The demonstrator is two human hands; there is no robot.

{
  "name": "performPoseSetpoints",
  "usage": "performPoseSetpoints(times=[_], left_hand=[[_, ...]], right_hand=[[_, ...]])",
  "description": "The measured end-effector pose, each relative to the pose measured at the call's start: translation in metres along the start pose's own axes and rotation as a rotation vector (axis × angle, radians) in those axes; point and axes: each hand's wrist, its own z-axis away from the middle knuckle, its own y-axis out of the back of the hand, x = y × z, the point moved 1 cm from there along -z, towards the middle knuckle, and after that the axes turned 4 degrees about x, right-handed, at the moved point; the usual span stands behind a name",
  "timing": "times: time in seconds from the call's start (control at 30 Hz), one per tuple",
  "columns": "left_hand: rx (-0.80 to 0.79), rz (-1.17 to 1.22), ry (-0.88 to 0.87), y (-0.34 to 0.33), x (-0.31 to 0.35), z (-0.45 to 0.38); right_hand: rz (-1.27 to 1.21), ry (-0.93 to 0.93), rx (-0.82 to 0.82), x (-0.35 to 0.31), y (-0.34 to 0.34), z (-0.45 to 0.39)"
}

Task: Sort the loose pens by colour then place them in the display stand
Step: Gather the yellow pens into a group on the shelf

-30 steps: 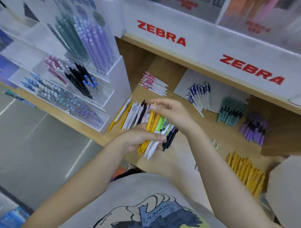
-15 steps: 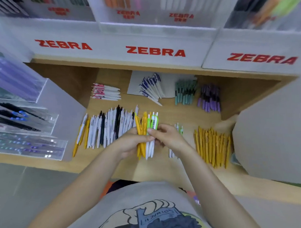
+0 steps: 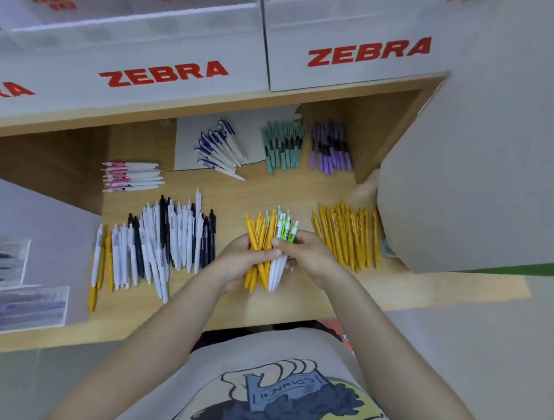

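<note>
Still gripped by both hands, left [image 3: 240,261] and right [image 3: 305,252], the pen bundle [image 3: 266,241] stays above the shelf [image 3: 304,303].

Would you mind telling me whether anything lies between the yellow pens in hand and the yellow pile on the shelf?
Nothing visible does: only bare shelf separates the held yellow pens from the yellow pile to their right.

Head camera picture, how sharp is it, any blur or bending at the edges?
Head view: the held pens and both hands, left hand and right hand, read fairly sharp; the ZEBRA lettering is smeared; the display stand at the left edge is blurred; the shelf edge bows, wide-angle distortion; lighting is even, without hard shadows.
</note>
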Motion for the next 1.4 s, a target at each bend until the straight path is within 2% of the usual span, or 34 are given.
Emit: performPoseSetpoints(times=[0.2,0.4,0.6,0.7,0.9,1.13,1.3,1.4], left_hand=[[-0.007,0.083,0.068,0.008,-0.012,-0.004],[-0.014,0.07,0.1,0.008,-0.015,-0.009],[0.084,0.15,0.091,0.007,-0.018,-0.022],[0.179,0.207,0.088,0.007,-0.022,-0.03],[0.318,0.199,0.076,0.007,-0.029,-0.045],[0.458,0.111,0.086,0.014,-0.039,-0.053],[0.595,-0.142,-0.022,0.014,-0.033,-0.056],[0.567,-0.193,-0.047,0.013,-0.029,-0.055]], right_hand=[[-0.108,-0.055,-0.091,0.007,0.01,-0.004],[-0.02,-0.102,-0.11,0.01,0.009,-0.015],[0.132,-0.059,-0.108,0.006,0.009,-0.033],[0.201,-0.045,-0.016,0.006,0.008,-0.049],[0.493,0.039,0.167,0.004,-0.007,-0.068],[0.608,0.197,0.398,0.021,0.006,-0.057],[0.675,0.081,0.36,0.032,0.007,-0.046],[0.639,0.083,0.316,0.032,0.0,-0.048]])
